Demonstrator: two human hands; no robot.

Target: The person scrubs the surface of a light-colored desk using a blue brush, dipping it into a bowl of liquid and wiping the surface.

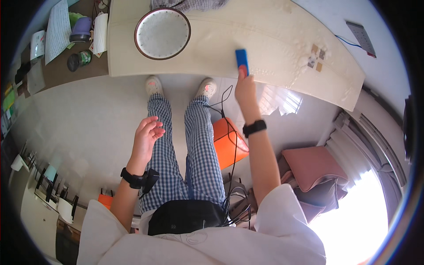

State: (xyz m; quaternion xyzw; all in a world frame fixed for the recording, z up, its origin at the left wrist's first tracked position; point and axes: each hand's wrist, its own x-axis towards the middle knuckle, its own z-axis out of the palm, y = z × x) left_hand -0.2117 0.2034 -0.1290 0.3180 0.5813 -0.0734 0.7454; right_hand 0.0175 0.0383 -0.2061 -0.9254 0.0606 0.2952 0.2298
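My right hand (246, 90) grips a blue sponge (241, 59) at the front edge of a cream tabletop (212, 48), thumb over its near end. The sponge appears to rest on the surface. Above my lap, my left hand (148, 134) hangs in the air with nothing in it, its fingers loosely bent and apart. A round white dish with a brown rim (162, 33) sits on the table, left of the sponge. White foam (304, 62) and wet streaks mark the tabletop's right part.
Behind the dish lies a crumpled grey cloth (190, 4). A brown side surface (95, 68) at left holds papers, a purple container (81, 29) and a dark-lidded jar (79, 61). An orange box (229, 141) with black cables stands by my legs; cushions (314, 170) lie at right.
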